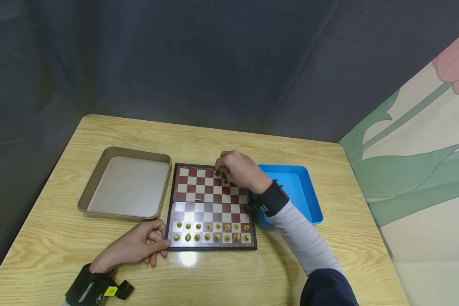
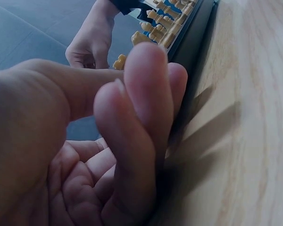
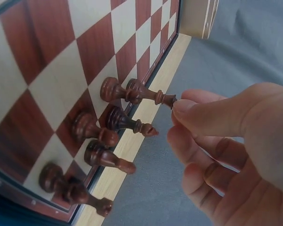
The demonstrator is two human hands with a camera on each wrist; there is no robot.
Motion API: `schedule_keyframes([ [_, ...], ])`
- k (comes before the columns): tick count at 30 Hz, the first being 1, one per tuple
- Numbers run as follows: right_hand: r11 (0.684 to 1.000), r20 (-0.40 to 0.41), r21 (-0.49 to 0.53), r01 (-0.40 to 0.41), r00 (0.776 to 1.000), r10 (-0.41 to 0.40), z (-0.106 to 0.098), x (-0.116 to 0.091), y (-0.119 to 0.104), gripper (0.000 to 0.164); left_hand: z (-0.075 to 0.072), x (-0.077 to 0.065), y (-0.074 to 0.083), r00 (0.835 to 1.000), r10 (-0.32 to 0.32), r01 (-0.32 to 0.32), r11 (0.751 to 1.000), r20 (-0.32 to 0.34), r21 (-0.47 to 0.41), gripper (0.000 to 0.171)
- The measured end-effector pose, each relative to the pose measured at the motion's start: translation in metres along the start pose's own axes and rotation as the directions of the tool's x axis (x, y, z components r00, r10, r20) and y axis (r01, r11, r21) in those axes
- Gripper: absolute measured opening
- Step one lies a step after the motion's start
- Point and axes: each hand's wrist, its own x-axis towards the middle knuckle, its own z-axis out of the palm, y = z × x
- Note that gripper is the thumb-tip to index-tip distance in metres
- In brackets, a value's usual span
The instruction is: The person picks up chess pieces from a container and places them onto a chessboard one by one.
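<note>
My right hand (image 1: 240, 169) reaches over the far edge of the chessboard (image 1: 193, 207). In the right wrist view, its thumb and index finger pinch the flared top of a dark brown chess piece (image 3: 155, 95) whose base is at the board. Beside that piece stand a brown rook (image 3: 101, 205), a bishop (image 3: 148, 131) and several brown pawns (image 3: 108, 89). At the board's near left corner is my left hand (image 1: 147, 244), thumb touching the corner and the other fingers loosely curled. Gold chess pieces (image 1: 208, 237) fill two rows on the near side.
A beige tray (image 1: 86, 195) lies on the wooden table (image 1: 222, 280) to the board's left. To the right is a blue tray (image 1: 316, 208), partly covered by my right wrist. A dark curtain (image 1: 176, 63) hangs behind the table.
</note>
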Motion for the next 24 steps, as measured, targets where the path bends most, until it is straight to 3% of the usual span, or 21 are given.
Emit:
schedule_keyframes([
  [24, 1.0, -0.008, -0.024, -0.015, 1.0, 0.015, -0.0037, -0.0041, -0.0006, 0.019, -0.001, 0.0003, -0.0001, 1.0, -0.006, 0.006, 1.0, -0.002, 0.006, 0.029],
])
